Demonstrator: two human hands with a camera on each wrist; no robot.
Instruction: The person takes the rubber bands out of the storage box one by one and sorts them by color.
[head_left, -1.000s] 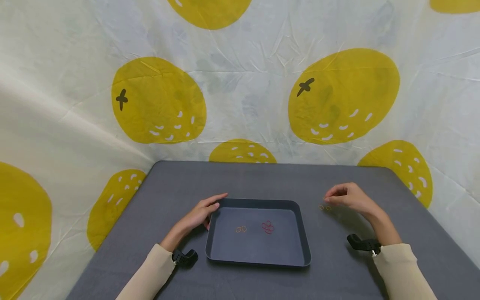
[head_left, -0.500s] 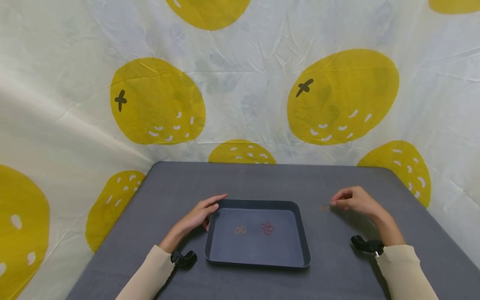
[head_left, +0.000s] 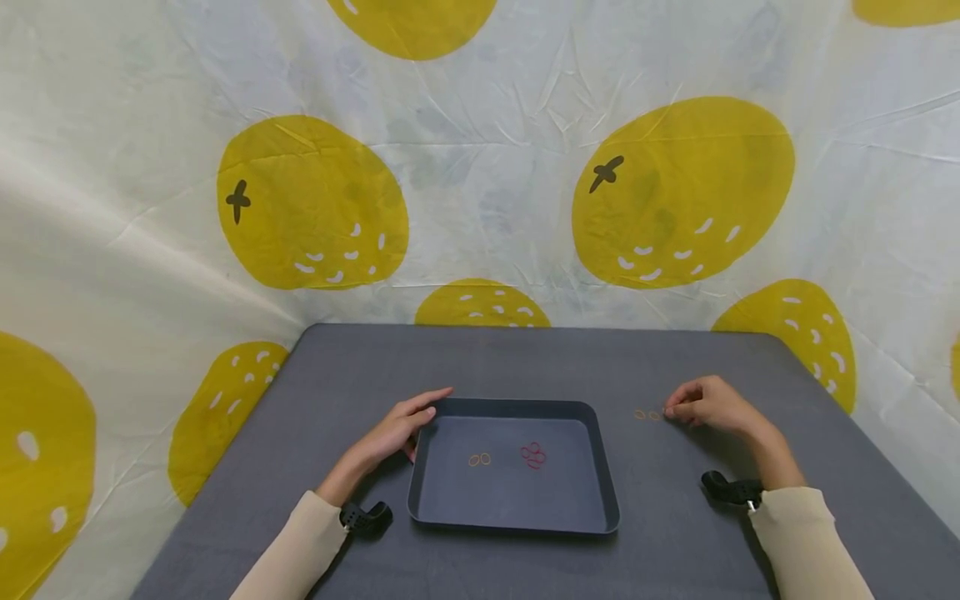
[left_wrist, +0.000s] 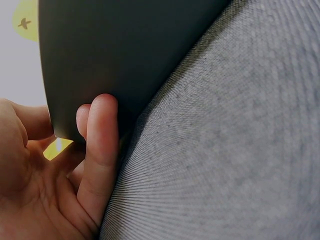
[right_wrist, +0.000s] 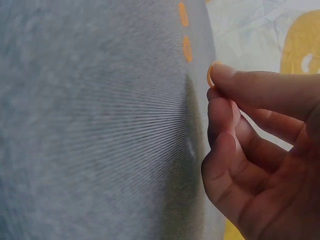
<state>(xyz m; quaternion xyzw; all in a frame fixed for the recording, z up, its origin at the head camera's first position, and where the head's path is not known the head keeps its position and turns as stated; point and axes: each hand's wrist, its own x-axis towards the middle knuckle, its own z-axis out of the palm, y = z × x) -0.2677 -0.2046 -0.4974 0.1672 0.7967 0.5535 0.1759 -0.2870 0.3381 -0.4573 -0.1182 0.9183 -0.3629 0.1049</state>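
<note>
1. Right hand (head_left: 708, 404), right of frame: grip pinches one orange ring (right_wrist: 209, 75) at the thumb tip; can't tell if it touches the bench (head_left: 667, 533).
2. Pinch lightly; a ring this thin probably bends or flicks away under squeezing.
3. Two loose rings (right_wrist: 187, 48) lie on the bench just left of your fingertips; go straight up or down, don't sweep, or you may nudge them.
4. Left hand (head_left: 392, 433), lower middle: grip holds the tray (head_left: 513, 528) near its upper-left corner, fingers outside the wall. Steady it so contents don't slide.
5. In tray: two amber rings (head_left: 480, 459) left of centre, red rings (head_left: 534, 456) bunched right.
6. In the way: tray's right wall, between right hand and tray contents. Curtain (head_left: 487, 208) behind, upper frame.
</note>
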